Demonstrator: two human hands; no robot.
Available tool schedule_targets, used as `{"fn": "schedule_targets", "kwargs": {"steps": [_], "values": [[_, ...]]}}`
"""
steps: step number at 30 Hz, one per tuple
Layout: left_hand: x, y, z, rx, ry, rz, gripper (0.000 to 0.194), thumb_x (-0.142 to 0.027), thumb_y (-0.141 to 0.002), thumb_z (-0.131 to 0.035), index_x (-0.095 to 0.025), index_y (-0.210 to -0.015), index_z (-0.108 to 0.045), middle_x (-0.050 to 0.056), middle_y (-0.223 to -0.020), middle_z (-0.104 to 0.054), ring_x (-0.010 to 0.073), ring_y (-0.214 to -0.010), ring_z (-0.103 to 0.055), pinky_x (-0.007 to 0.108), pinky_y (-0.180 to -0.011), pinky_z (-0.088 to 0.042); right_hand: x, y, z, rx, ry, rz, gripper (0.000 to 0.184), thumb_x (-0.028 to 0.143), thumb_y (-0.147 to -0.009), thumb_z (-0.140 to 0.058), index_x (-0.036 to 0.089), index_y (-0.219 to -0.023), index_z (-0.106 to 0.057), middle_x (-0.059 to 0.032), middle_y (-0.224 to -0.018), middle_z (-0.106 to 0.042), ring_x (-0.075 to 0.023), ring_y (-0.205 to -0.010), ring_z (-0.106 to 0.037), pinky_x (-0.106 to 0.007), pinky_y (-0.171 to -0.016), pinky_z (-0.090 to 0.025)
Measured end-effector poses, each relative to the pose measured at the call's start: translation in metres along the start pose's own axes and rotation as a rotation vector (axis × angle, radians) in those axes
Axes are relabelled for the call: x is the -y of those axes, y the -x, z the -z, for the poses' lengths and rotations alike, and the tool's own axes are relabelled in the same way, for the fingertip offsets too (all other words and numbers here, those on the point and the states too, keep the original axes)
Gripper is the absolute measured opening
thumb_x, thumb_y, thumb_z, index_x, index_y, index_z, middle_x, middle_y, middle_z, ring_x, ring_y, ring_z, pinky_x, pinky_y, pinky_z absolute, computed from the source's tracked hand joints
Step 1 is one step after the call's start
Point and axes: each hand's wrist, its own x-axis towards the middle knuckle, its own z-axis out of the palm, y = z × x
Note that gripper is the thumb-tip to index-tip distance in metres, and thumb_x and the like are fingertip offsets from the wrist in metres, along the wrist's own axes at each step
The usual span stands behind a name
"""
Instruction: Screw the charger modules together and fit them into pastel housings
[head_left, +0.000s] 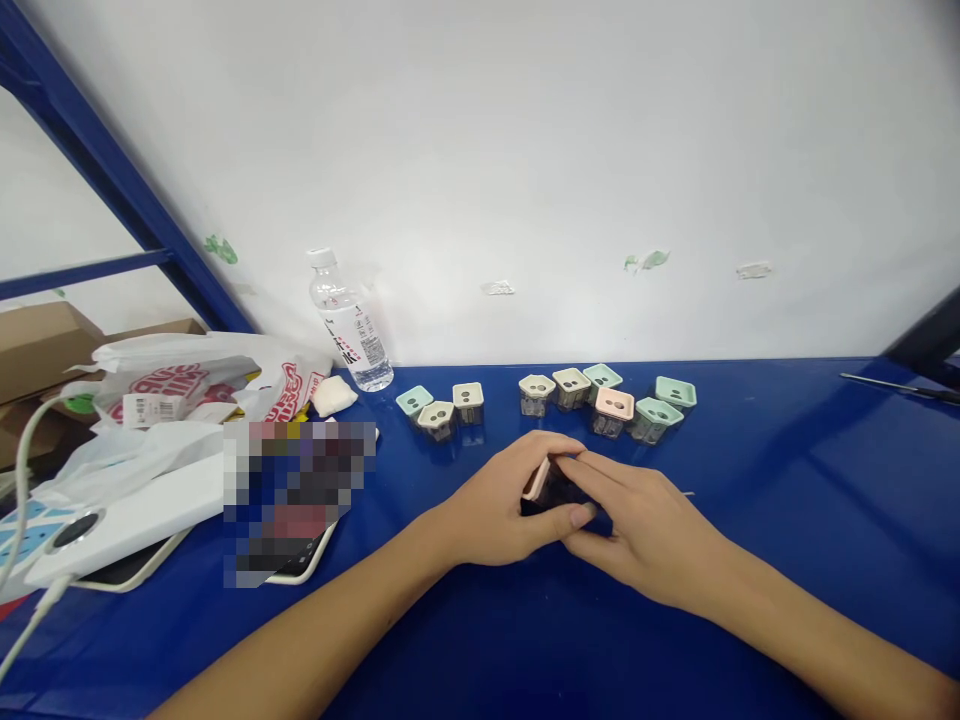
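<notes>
Both of my hands meet around one pencil sharpener [538, 482] with a pink top and a dark see-through body, tipped on its side. My left hand [501, 500] wraps it from the left, with the thumb along the near side. From the right, my right hand [649, 525] closes its fingers on the same sharpener. Much of its body is hidden by the fingers. Beyond my hands stand several two-hole sharpeners: a pink one [613, 408], a mint one [655, 420] and a cream one [537, 393] among them. A smaller group, with another cream sharpener [468, 400], is further left.
A water bottle [352, 325] leans at the wall. On the left lie plastic bags [225, 375], a white power bank [142, 520] with a cable, and a phone [307, 555], partly blurred out. A thin screwdriver-like tool [896, 388] lies far right on the blue table [810, 520].
</notes>
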Motion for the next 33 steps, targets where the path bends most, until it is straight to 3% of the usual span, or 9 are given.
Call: {"fn": "schedule_targets", "kwargs": {"steps": [6,11,15,18,20,23,25,29,33], "values": [[-0.001,0.001,-0.005,-0.011,0.089,-0.038,0.066,-0.037,-0.085,-0.074,-0.022,-0.141,-0.042,0.016,-0.144,-0.048,0.0309,-0.135,-0.047,0.048,-0.115,-0.039,-0.008,0.005,-0.004,-0.063,-0.021,0.105,0.028,0.016,-0.087,-0.046,0.013,-0.112,-0.058,-0.0129,-0.095,-0.072,-0.0261,-0.079,-0.071,-0.038,-0.061,-0.057],[0.002,0.002,-0.006,0.075,0.211,0.092,0.074,-0.041,-0.086,-0.072,-0.019,-0.146,-0.035,0.017,-0.136,-0.054,0.0307,-0.121,-0.058,0.046,-0.1,-0.051,-0.01,0.005,-0.008,-0.059,-0.006,0.069,0.031,0.015,-0.087,-0.045,0.013,-0.114,-0.059,-0.012,-0.094,-0.072,-0.0266,-0.074,-0.072,-0.04,-0.057,-0.058],[0.004,-0.001,0.003,0.018,-0.02,0.086,0.051,-0.042,-0.093,-0.062,-0.017,-0.135,-0.049,0.014,-0.122,-0.062,0.0259,-0.106,-0.063,0.043,-0.092,-0.054,-0.009,-0.003,-0.009,-0.053,0.027,0.007,0.028,0.029,-0.093,-0.059,0.017,-0.118,-0.062,-0.0097,-0.103,-0.074,-0.0261,-0.082,-0.074,-0.038,-0.062,-0.06],[0.008,-0.004,0.016,-0.013,-0.286,0.043,0.042,-0.037,-0.095,-0.057,-0.017,-0.131,-0.053,0.012,-0.119,-0.065,0.0232,-0.1,-0.065,0.041,-0.091,-0.055,-0.014,-0.006,-0.004,-0.107,0.062,-0.046,0.049,0.052,-0.087,-0.069,0.021,-0.124,-0.061,-0.0072,-0.108,-0.072,-0.0237,-0.081,-0.074,-0.036,-0.062,-0.059],[0.014,-0.004,0.026,-0.039,-0.496,-0.007,0.039,-0.03,-0.095,-0.056,-0.016,-0.13,-0.053,0.013,-0.119,-0.066,0.0249,-0.107,-0.065,0.045,-0.098,-0.053,-0.021,-0.006,0.0,-0.163,0.095,-0.093,0.054,0.058,-0.088,-0.065,0.021,-0.127,-0.061,-0.007,-0.106,-0.072,-0.0226,-0.081,-0.073,-0.035,-0.064,-0.059],[0.028,-0.003,0.04,-0.058,-0.779,-0.069,0.028,-0.025,-0.095,-0.055,-0.016,-0.121,-0.059,0.011,-0.113,-0.071,0.0272,-0.117,-0.064,0.061,-0.118,-0.032,-0.031,-0.008,0.008,-0.194,0.179,-0.154,0.044,0.053,-0.095,-0.057,0.02,-0.123,-0.064,-0.0081,-0.108,-0.07,-0.0222,-0.087,-0.072,-0.035,-0.072,-0.059],[0.035,-0.002,0.046,-0.06,-0.877,-0.078,0.023,-0.025,-0.095,-0.056,-0.016,-0.115,-0.062,0.011,-0.114,-0.072,0.0281,-0.128,-0.059,0.063,-0.123,-0.021,-0.034,-0.015,0.014,-0.154,0.268,-0.194,0.038,0.047,-0.096,-0.055,0.021,-0.123,-0.065,-0.0088,-0.113,-0.069,-0.0218,-0.085,-0.072,-0.035,-0.072,-0.058],[0.041,-0.002,0.048,-0.047,-0.997,-0.047,0.03,-0.033,-0.097,-0.058,-0.015,-0.121,-0.063,0.014,-0.13,-0.068,0.0302,-0.14,-0.049,0.066,-0.124,-0.013,-0.036,-0.043,0.02,-0.039,0.357,-0.217,0.037,0.045,-0.091,-0.062,0.022,-0.12,-0.067,-0.0098,-0.123,-0.067,-0.0268,-0.087,-0.072,-0.038,-0.064,-0.057],[0.042,-0.001,0.048,-0.134,-1.15,0.059,0.047,-0.041,-0.095,-0.063,-0.019,-0.136,-0.057,0.018,-0.144,-0.058,0.0353,-0.143,-0.044,0.075,-0.119,-0.012,-0.04,-0.082,0.015,0.059,0.383,-0.208,0.043,0.043,-0.085,-0.07,0.019,-0.121,-0.067,-0.0142,-0.12,-0.069,-0.0338,-0.102,-0.07,-0.042,-0.077,-0.057]]}}
